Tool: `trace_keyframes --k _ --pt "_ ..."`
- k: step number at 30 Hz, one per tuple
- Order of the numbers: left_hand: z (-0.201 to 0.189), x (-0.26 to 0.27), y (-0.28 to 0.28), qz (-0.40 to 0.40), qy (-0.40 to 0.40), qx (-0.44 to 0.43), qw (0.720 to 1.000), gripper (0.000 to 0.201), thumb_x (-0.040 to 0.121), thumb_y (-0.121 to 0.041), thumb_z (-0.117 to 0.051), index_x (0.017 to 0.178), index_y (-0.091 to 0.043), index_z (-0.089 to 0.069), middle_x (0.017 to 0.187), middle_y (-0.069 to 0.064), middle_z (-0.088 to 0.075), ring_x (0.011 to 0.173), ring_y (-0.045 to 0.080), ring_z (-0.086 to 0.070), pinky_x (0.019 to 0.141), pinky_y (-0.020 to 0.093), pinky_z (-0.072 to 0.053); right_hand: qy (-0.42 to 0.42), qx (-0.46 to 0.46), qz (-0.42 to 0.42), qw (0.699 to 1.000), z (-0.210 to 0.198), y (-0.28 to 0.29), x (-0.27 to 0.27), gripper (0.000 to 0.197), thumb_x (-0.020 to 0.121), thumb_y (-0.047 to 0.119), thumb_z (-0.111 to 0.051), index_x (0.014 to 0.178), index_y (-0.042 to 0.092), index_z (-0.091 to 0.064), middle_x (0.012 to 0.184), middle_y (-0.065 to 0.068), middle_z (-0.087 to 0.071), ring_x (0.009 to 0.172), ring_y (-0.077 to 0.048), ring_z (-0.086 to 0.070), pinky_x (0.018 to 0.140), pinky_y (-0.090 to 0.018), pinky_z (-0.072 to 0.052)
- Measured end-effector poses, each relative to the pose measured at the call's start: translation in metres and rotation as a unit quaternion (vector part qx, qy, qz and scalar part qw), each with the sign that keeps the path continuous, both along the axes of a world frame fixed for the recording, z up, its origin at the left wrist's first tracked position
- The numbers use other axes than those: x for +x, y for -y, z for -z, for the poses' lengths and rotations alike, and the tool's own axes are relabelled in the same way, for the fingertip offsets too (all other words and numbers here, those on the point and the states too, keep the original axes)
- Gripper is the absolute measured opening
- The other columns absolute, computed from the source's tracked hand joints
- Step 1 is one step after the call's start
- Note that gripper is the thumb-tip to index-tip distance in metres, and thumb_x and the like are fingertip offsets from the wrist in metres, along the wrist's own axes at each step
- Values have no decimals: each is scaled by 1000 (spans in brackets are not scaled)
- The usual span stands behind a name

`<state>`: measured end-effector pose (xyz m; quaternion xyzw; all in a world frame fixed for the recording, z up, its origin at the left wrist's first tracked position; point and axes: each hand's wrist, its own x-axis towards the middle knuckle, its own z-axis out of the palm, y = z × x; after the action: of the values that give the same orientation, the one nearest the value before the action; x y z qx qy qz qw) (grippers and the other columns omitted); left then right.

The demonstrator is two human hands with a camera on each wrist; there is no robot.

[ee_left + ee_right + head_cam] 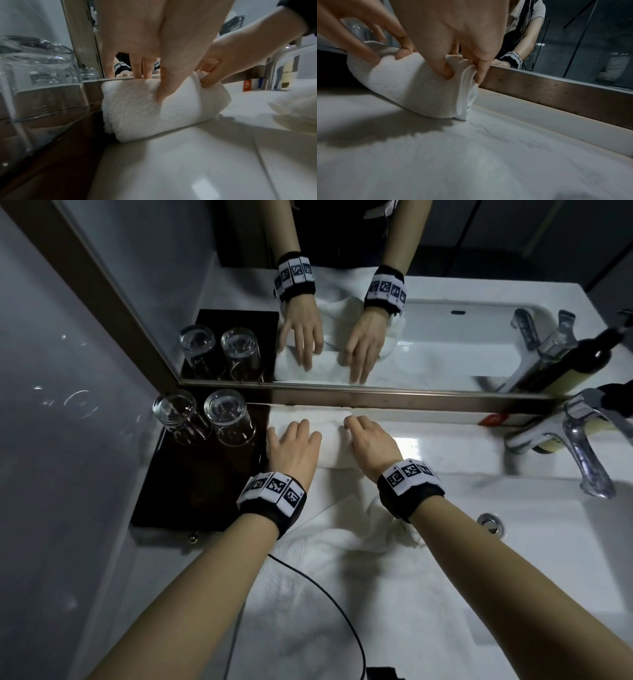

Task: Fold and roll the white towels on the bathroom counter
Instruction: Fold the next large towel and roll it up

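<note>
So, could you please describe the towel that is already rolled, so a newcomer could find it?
Start at the mirror frame. Right below it, beside the dark tray, lies the rolled towel under both hands. Unlike the flat towel nearer the person, it is a tight cylinder.

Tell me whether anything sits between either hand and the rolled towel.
Nothing visible does. The left hand grips the rolled towel directly, and the right hand pinches its other end against the counter.
</note>
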<state>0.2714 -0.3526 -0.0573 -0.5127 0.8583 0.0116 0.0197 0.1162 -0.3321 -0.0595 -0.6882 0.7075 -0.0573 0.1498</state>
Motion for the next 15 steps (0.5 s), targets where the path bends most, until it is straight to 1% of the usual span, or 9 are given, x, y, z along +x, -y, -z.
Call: trace_keyframes --k 2,5,7,9,11,12,13,14,15 --pt "4 -1 -2 -2 8 -4 1000 30 90 -5 -36 115 -14 -50 136 8 -41 123 25 -39 101 49 -29 -30 10 -3 999 1 -4 5 37 86 6 -46 123 7 -40 125 -14 -46 113 -33 -44 84 -41 -44" --pt "4 -4 3 -10 26 -1 1000 30 89 -2 -33 114 -11 -47 126 9 -47 116 28 -45 93 46 -35 -93 31 -16 995 1 -8 11 57 81 15 -60 131 8 -33 134 -10 -38 122 -29 -38 92 -41 -44" --pt "0 -6 8 -9 46 6 999 31 86 2 -38 114 -10 -45 119 9 -50 110 30 -49 89 46 -39 -126 33 -23 991 2 -8 11 58 83 9 -57 134 6 -29 136 -10 -36 123 -29 -37 92 -39 -46" --pt "-2 -9 8 -16 64 0 998 32 81 2 -47 110 -13 -48 111 6 -56 101 27 -56 83 43 -44 -142 31 -26 989 1 -4 10 54 83 3 -55 132 5 -30 133 -11 -39 122 -29 -39 89 -36 -47" --pt "-13 -14 4 -29 88 13 996 30 72 -2 -53 94 -22 -58 89 -3 -63 80 16 -63 70 34 -52 -138 38 -27 989 -1 1 9 50 83 2 -56 127 6 -34 129 -11 -43 120 -29 -41 86 -36 -46" --pt "-14 -16 4 -33 97 -9 995 31 70 -2 -49 91 -24 -59 84 -5 -63 74 15 -63 67 33 -54 -135 40 -29 990 -2 4 8 48 83 3 -58 125 6 -35 127 -11 -45 119 -29 -42 84 -36 -46" --pt "-14 -18 4 -44 105 6 993 34 73 1 -43 95 -21 -56 88 -3 -61 78 18 -62 71 37 -53 -129 42 -32 990 -3 5 7 48 82 4 -60 123 7 -35 125 -10 -47 118 -29 -43 83 -36 -46" --pt "-9 -19 4 -39 107 13 993 36 76 6 -39 104 -15 -49 98 4 -58 87 25 -59 79 44 -50 -120 44 -33 991 -4 6 5 48 81 5 -61 122 7 -36 124 -10 -48 117 -29 -43 83 -36 -46" --pt "-4 -19 5 -32 108 26 993 38 78 10 -39 109 -11 -41 105 9 -54 94 30 -55 84 48 -46 -110 45 -35 992 -5 6 3 48 81 7 -62 121 8 -36 123 -10 -49 117 -29 -44 82 -36 -46"
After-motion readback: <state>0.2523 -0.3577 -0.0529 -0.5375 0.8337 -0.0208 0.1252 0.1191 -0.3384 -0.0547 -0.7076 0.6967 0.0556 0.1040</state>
